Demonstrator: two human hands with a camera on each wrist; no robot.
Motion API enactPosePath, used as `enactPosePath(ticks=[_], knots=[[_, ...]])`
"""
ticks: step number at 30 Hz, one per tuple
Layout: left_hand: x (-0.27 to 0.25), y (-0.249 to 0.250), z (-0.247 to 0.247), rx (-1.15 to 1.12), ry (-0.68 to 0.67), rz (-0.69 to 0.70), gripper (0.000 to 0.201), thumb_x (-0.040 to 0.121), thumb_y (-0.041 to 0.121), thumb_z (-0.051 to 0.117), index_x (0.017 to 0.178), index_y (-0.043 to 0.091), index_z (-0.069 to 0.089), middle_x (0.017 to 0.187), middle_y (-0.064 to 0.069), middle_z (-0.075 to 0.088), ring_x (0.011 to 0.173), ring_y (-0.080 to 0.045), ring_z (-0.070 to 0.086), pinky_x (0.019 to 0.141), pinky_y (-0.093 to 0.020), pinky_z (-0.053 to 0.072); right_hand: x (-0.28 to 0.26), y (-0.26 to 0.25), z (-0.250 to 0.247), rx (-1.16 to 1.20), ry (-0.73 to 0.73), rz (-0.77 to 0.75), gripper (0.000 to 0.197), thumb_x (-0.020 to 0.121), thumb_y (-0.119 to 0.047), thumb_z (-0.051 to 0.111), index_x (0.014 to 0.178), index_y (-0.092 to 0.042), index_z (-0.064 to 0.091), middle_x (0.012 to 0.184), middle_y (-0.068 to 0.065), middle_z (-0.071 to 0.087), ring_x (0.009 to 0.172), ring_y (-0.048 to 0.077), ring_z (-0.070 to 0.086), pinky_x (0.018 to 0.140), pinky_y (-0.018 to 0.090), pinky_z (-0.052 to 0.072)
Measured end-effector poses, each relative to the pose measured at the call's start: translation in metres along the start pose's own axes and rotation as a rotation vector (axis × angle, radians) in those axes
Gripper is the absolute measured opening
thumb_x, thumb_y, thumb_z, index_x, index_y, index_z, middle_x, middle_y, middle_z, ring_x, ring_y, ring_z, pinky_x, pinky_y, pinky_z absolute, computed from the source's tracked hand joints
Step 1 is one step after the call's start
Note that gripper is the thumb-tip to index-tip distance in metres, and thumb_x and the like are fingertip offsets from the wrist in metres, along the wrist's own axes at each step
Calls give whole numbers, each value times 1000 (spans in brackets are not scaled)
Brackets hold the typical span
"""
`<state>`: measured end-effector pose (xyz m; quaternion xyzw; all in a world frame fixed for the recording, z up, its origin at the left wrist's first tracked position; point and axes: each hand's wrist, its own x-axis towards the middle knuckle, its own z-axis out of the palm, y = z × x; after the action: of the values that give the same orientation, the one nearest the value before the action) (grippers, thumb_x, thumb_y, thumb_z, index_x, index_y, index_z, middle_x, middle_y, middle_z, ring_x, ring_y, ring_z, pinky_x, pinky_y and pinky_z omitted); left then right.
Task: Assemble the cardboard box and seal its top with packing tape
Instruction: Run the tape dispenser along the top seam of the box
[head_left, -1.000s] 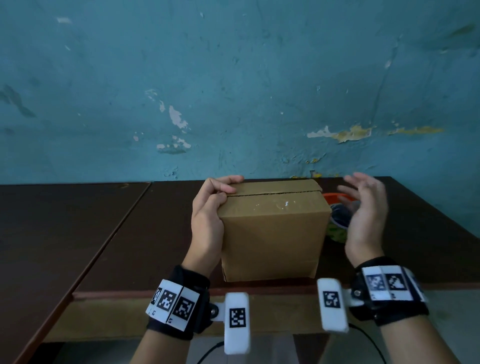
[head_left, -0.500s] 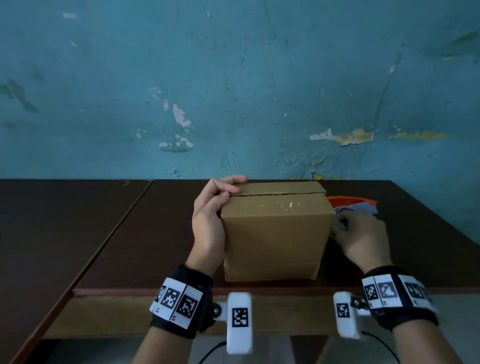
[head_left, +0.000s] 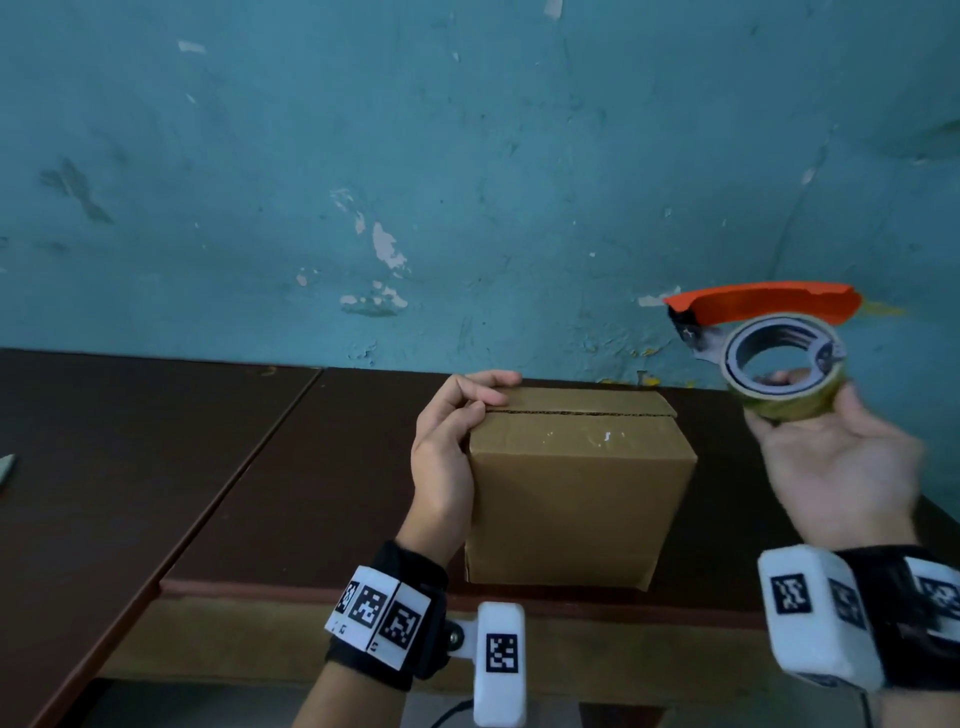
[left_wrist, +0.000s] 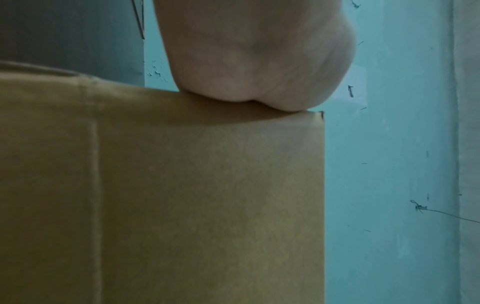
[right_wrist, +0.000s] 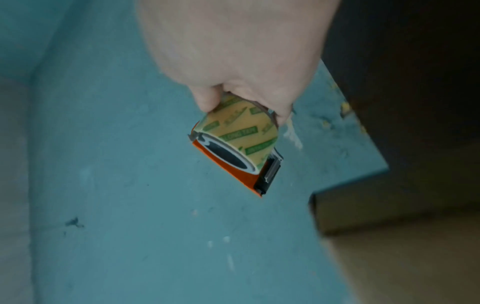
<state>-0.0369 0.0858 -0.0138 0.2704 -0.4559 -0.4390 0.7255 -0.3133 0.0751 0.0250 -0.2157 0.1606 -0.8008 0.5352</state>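
A brown cardboard box (head_left: 576, 488) stands on the dark table (head_left: 322, 467) near its front edge, top flaps folded down with a seam across the top. My left hand (head_left: 457, 415) grips the box's upper left corner, fingers curled over the top flap; in the left wrist view the palm (left_wrist: 259, 61) presses the box (left_wrist: 182, 195) edge. My right hand (head_left: 826, 447) is raised to the right of the box, palm up, holding a roll of packing tape (head_left: 784, 364) in an orange dispenser (head_left: 763, 304). The right wrist view shows the fingers round the tape roll (right_wrist: 241, 131).
A peeling blue wall (head_left: 467, 182) rises right behind the table. A second dark table (head_left: 104, 467) adjoins on the left, with a pale object (head_left: 6, 467) at the left frame edge. The table's front edge (head_left: 363, 590) runs just below the box.
My right hand went down behind the box's right side, took the tape dispenser and lifted it up and to the right. The left hand stayed on the box corner.
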Motion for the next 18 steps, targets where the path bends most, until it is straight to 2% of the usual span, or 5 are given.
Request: enactPosePath(ticks=[4, 7, 11, 13, 18], knots=[[1, 1, 0, 8, -23, -22, 25, 89, -11, 36, 84, 0, 58, 119, -22, 72, 118, -27, 67, 94, -27, 51, -12, 8, 32, 61, -119, 33, 28, 66, -25, 81, 88, -14, 67, 85, 2, 57, 85, 15, 59, 99, 44, 51], [2, 1, 2, 15, -46, -28, 26, 89, -12, 36, 83, 0, 58, 118, -22, 72, 115, -26, 67, 92, -25, 53, -16, 18, 54, 46, -147, 63, 22, 90, -41, 65, 98, -20, 63, 102, 5, 53, 105, 19, 54, 112, 43, 39], [1, 0, 4, 19, -66, -39, 25, 90, -12, 36, 86, 0, 58, 120, -23, 71, 119, -30, 65, 94, -26, 53, -24, 35, 73, 9, -215, 119, 27, 102, -34, 48, 93, -18, 68, 85, 4, 68, 85, 16, 71, 101, 46, 52], [1, -1, 5, 20, -64, -43, 25, 90, -12, 36, 86, -1, 58, 120, -23, 70, 119, -32, 64, 94, -27, 53, -25, 43, 74, 1, -216, 176, 28, 102, -29, 44, 106, -16, 69, 104, 9, 71, 106, 24, 70, 103, 50, 51], [1, -1, 4, 23, -59, -64, 23, 94, -10, 38, 89, 0, 59, 123, -24, 69, 112, -25, 66, 93, -27, 51, -29, 48, 84, -63, -239, 301, 20, 62, -17, 71, 81, -11, 70, 71, 7, 51, 66, 17, 53, 77, 39, 61]])
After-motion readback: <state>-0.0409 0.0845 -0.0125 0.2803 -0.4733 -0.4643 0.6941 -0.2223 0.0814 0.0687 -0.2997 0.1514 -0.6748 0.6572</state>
